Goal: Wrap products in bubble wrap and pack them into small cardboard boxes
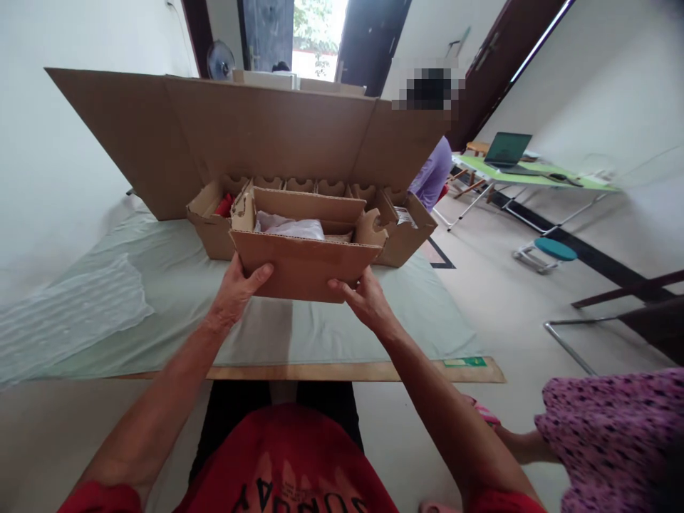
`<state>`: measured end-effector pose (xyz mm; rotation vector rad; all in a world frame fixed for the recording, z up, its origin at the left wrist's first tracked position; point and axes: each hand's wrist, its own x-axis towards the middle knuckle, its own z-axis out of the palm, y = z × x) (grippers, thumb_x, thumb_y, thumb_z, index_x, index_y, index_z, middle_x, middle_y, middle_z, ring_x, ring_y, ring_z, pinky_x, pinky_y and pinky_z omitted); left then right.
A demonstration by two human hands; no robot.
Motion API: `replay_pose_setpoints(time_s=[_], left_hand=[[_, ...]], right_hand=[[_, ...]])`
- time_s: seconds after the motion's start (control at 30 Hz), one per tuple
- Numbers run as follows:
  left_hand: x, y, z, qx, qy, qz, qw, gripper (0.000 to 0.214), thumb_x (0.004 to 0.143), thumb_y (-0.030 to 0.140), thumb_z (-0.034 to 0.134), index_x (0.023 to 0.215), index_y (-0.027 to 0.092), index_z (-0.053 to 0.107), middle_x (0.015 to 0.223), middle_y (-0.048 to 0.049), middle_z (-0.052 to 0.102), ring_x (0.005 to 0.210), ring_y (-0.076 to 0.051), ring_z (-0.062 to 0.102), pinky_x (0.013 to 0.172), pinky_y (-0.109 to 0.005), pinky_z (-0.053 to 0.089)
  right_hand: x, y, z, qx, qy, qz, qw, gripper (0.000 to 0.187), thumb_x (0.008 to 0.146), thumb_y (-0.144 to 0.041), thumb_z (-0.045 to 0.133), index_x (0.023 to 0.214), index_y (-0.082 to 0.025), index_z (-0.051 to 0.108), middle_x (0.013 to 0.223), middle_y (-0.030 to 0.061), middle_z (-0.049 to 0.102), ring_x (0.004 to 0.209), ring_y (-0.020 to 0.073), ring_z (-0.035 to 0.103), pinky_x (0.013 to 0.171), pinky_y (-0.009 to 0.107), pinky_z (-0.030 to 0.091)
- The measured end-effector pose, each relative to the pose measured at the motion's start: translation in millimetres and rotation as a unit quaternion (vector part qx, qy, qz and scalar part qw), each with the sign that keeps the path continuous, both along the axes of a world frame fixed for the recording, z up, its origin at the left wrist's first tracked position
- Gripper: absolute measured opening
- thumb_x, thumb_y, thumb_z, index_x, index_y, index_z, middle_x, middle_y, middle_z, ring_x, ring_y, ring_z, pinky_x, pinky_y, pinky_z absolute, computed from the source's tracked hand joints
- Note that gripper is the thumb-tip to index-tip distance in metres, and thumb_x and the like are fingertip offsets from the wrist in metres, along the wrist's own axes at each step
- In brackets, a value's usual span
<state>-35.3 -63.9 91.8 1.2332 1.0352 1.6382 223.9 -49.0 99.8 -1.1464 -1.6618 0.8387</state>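
Between my hands is a small open cardboard box, tilted a little and held above the cloth. My left hand grips its lower left corner, thumb on the front wall. At the lower right corner my right hand grips it the same way. Inside the box lies a white plastic-wrapped item; its kind is not clear. Just behind stand more cardboard boxes in a row, the left box with a red item in it and the right box with something whitish.
A tall folded cardboard panel stands behind the boxes. Bubble wrap lies on the cloth-covered table at left. A person in purple is beyond the panel; another in a pink patterned garment is close at right. A teal stool stands farther right.
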Motion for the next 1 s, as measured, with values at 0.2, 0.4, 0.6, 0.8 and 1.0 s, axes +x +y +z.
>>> replay_pose_setpoints(time_s=[0.2,0.4,0.6,0.8,1.0], left_hand=[[-6.7,-12.4,11.8,0.017,0.004,-0.009,1.0,0.08,0.067,0.06,0.085,0.129,0.018,0.056,0.126,-0.0118,0.069,0.121,-0.028,0.062,0.105,-0.044,0.051],[11.6,-17.4,19.5,0.008,0.006,-0.042,0.999,0.083,0.066,0.058,0.087,0.13,0.018,0.054,0.13,-0.0127,0.067,0.121,-0.03,0.062,0.108,-0.048,0.05],[20.4,-18.4,17.4,0.01,0.013,-0.054,0.998,0.083,0.068,0.058,0.085,0.134,0.019,0.052,0.133,-0.013,0.065,0.127,-0.032,0.059,0.111,-0.049,0.048],[11.8,-21.6,23.1,0.014,0.021,-0.042,0.999,0.085,0.069,0.057,0.085,0.137,0.019,0.05,0.135,-0.0128,0.064,0.129,-0.031,0.058,0.112,-0.048,0.047],[7.0,-24.2,12.8,0.002,0.014,-0.043,0.999,0.083,0.07,0.053,0.085,0.138,0.019,0.05,0.136,-0.0128,0.063,0.127,-0.031,0.059,0.111,-0.047,0.047]], right_hand=[[-7.8,-4.7,13.5,0.019,0.01,0.023,1.0,0.061,0.08,-0.051,0.073,0.129,-0.021,0.054,0.125,0.0119,0.067,0.113,0.0293,0.061,0.094,0.044,0.052],[11.7,-12.2,24.0,0.013,0.004,-0.001,1.0,0.059,0.078,-0.052,0.075,0.125,-0.02,0.056,0.125,0.0122,0.067,0.114,0.0301,0.062,0.096,0.046,0.051],[26.6,-17.1,25.3,0.016,-0.014,-0.015,1.0,0.06,0.078,-0.052,0.076,0.125,-0.02,0.059,0.122,0.0126,0.07,0.11,0.0314,0.063,0.09,0.046,0.054],[19.0,-10.7,25.2,0.018,-0.007,0.014,1.0,0.056,0.078,-0.051,0.077,0.123,-0.021,0.06,0.122,0.0115,0.069,0.11,0.0311,0.063,0.089,0.045,0.055],[16.1,-5.4,21.5,0.004,-0.013,0.006,1.0,0.055,0.077,-0.053,0.078,0.119,-0.021,0.061,0.118,0.0112,0.071,0.102,0.0297,0.066,0.081,0.043,0.056]])
